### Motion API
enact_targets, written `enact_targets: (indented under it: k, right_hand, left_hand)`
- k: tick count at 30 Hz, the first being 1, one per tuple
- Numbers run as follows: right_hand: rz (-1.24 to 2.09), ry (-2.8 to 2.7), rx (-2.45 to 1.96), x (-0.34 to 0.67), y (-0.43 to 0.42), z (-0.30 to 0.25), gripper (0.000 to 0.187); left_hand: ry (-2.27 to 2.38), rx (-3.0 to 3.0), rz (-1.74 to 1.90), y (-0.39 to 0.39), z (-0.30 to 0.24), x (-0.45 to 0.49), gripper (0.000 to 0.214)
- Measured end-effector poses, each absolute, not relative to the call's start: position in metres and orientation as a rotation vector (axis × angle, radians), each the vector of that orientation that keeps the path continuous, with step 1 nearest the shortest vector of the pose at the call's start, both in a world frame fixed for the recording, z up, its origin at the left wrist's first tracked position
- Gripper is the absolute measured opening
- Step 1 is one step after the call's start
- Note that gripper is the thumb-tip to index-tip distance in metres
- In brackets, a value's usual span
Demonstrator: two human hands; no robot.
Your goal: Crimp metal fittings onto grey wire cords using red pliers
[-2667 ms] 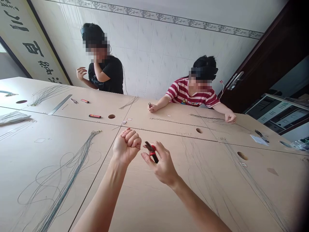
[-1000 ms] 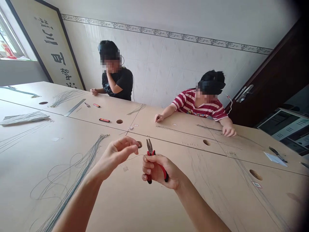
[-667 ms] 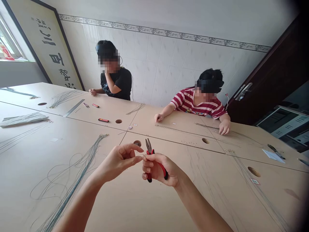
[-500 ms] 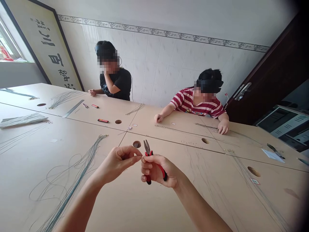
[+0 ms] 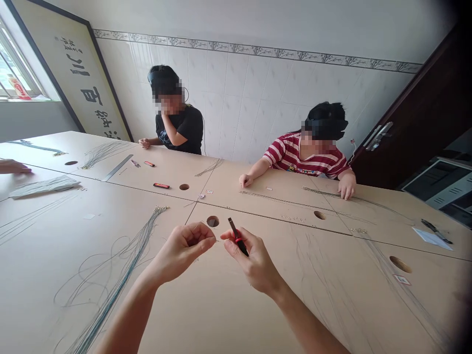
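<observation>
My left hand (image 5: 184, 250) is closed in a pinch, thumb against forefinger. From its fingertips pokes the small tip of what looks like a thin cord (image 5: 217, 241); the rest is hidden. Facing it, a short gap away, my right hand (image 5: 254, 258) is wrapped round pliers (image 5: 239, 242) with red and black handles. The plier jaws point up and away, seen edge-on, and most of the handles are covered by my palm. Left of my left arm lies a bundle of grey-blue cords (image 5: 129, 275) with metal ends (image 5: 161, 210) at its far tip.
Across the table (image 5: 206, 305) sit two people, in a black shirt (image 5: 184, 128) and a striped shirt (image 5: 287, 150). Another person's hand (image 5: 14, 167) rests at far left. Further objects include a ruler (image 5: 118, 168), a red-black cutter-like item (image 5: 161, 186), other pliers (image 5: 437, 231) and round table holes (image 5: 213, 221).
My right hand has turned the pliers edge-on and drawn slightly away from my left fingertips. Another person's hand has come in at far left. The view has shifted a little.
</observation>
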State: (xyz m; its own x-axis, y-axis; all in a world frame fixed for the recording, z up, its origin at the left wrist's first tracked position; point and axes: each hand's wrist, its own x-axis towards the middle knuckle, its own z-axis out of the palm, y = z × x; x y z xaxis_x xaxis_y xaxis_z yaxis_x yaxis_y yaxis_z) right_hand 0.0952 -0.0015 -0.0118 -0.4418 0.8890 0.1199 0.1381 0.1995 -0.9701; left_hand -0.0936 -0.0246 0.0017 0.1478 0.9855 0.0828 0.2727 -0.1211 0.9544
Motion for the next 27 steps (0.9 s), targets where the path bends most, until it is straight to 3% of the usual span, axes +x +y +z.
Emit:
enact_targets:
  k: [9,13,27]
  right_hand:
    - [0.581,-2.067,-0.905,0.101,0.006,-0.020,0.004]
    - [0.228,-2.161,-0.878,0.109,0.016,-0.029,0.020]
    - [-0.218,-2.272,-0.813,0.119,0.028,-0.030,0.010]
  left_hand:
    - [1.296,1.541,1.020,-0.021,0.007,-0.090,0.022]
    - [1.303,1.520,1.030,-0.019,0.006,-0.092,0.022]
    - [1.318,1.482,1.023,-0.015,0.007,-0.092,0.023]
